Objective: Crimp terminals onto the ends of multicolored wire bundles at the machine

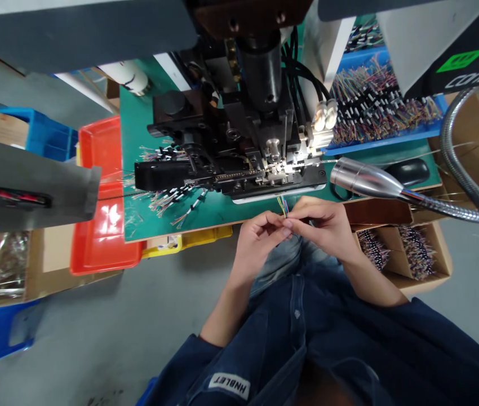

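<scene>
1. At the far left, blue plastic crate (56,138) beyond cardboard box (49,285); clear plastic bag (7,262) inside the latter.
2. Next, glossy red tray (108,225) at the left edge of green tabletop (218,211).
3. On the tabletop, loose sleeved wire bundles (184,197), partly hidden beneath machine parts; yellow bin (205,237) below the front edge.
4. Mid-view, black machine (226,135), brightly lit near its right end.
5. In front of the machine, left hand (256,242): thumb and fingertips pressed together, pinching small bunch of coloured wires (282,204).
6. Just beside, right hand (322,223): thumb and forefinger pinching the same bunch; strands pointing towards the machine base, contact impossible to tell.
7. Farther right, silver lamp head (366,177) on flexible neck; behind, blue tray (385,140) heaped with more bundles.
8. At lower right, partitioned cardboard carton (444,256) with further bundles.
</scene>
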Available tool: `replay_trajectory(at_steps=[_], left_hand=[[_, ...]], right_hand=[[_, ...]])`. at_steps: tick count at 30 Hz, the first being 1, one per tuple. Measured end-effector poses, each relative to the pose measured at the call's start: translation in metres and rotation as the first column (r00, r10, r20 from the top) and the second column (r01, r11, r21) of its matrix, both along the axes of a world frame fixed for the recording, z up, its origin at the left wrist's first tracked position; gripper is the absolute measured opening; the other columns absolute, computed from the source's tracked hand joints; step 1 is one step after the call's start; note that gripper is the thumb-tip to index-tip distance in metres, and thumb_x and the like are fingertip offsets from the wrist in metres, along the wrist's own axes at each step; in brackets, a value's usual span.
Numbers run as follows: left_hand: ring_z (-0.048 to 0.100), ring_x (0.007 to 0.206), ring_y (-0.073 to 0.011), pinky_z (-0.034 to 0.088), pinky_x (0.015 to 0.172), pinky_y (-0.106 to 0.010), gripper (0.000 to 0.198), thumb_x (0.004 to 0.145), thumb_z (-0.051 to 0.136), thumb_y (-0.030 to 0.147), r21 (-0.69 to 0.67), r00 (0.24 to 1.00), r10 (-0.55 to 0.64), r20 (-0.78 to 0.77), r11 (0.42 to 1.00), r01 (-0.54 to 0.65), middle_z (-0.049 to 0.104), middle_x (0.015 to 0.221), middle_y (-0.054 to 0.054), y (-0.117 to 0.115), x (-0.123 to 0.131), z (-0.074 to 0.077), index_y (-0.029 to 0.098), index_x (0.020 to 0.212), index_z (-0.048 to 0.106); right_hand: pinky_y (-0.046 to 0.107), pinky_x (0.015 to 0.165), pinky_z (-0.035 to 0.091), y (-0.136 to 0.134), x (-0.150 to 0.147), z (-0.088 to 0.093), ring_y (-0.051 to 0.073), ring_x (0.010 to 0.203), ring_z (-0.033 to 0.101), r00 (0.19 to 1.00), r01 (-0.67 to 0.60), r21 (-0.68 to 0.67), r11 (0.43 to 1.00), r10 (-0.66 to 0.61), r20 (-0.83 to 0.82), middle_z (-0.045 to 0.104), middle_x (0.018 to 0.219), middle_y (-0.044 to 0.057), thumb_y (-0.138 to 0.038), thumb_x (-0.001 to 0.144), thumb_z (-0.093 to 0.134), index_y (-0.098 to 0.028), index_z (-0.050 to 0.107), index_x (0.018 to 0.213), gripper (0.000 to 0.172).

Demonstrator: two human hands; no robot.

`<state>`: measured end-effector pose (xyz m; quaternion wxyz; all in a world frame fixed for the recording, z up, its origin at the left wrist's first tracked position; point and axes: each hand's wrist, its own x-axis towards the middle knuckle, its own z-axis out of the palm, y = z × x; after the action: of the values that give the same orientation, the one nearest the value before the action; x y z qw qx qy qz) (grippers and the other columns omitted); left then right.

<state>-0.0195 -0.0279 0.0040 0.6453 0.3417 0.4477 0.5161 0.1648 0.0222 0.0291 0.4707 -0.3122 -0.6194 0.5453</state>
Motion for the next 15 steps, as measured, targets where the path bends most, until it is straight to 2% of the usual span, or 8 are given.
replay_trajectory(at_steps=[3, 8, 10, 15], left_hand=[[0.067, 0.079, -0.0149, 0.055, 0.075, -0.028, 0.024, 0.089, 0.095, 0.035, 0.05, 1.0, -0.021, -0.021, 0.998, 0.023, 0.073, 0.086, -0.002, -0.001, -0.001, 0.002, 0.02, 0.086, 0.076], [0.064, 0.082, -0.0172, 0.052, 0.076, -0.03, 0.026, 0.09, 0.093, 0.034, 0.145, 0.999, -0.018, -0.029, 0.989, 0.022, 0.07, 0.086, -0.002, -0.005, -0.001, 0.005, 0.022, 0.08, 0.072], [0.064, 0.082, -0.0173, 0.052, 0.076, -0.03, 0.025, 0.092, 0.091, 0.033, 0.164, 0.998, -0.044, -0.04, 0.985, 0.05, 0.07, 0.086, -0.003, -0.006, -0.001, 0.008, 0.022, 0.082, 0.072], [0.069, 0.088, -0.0181, 0.055, 0.084, -0.032, 0.014, 0.098, 0.085, 0.029, 0.25, 0.979, -0.058, -0.196, 0.962, 0.107, 0.075, 0.092, -0.003, -0.002, -0.006, 0.023, 0.023, 0.091, 0.074]], right_hand=[[0.034, 0.066, 0.052, 0.002, -0.001, 0.002, 0.017, 0.073, 0.067, 1.0, -0.028, 0.022, 0.999, 0.028, -0.004, 0.079, 0.079, 0.002, -0.033, 0.099, 0.088, -0.028, 0.091, 0.096, 0.006], [0.037, 0.071, 0.056, 0.007, -0.005, 0.006, 0.019, 0.075, 0.068, 0.992, 0.125, -0.017, 0.992, -0.126, -0.03, 0.08, 0.081, 0.002, -0.034, 0.097, 0.089, -0.028, 0.088, 0.088, 0.011], [0.038, 0.074, 0.058, 0.009, -0.007, 0.009, 0.019, 0.076, 0.068, 0.989, 0.139, -0.043, 0.989, -0.141, -0.046, 0.081, 0.082, 0.002, -0.034, 0.098, 0.088, -0.029, 0.088, 0.088, 0.011], [0.035, 0.069, 0.055, 0.008, -0.012, 0.014, 0.017, 0.073, 0.066, 0.986, 0.129, -0.069, 0.989, -0.135, -0.096, 0.076, 0.079, 0.002, -0.034, 0.098, 0.088, -0.026, 0.085, 0.086, 0.015]])
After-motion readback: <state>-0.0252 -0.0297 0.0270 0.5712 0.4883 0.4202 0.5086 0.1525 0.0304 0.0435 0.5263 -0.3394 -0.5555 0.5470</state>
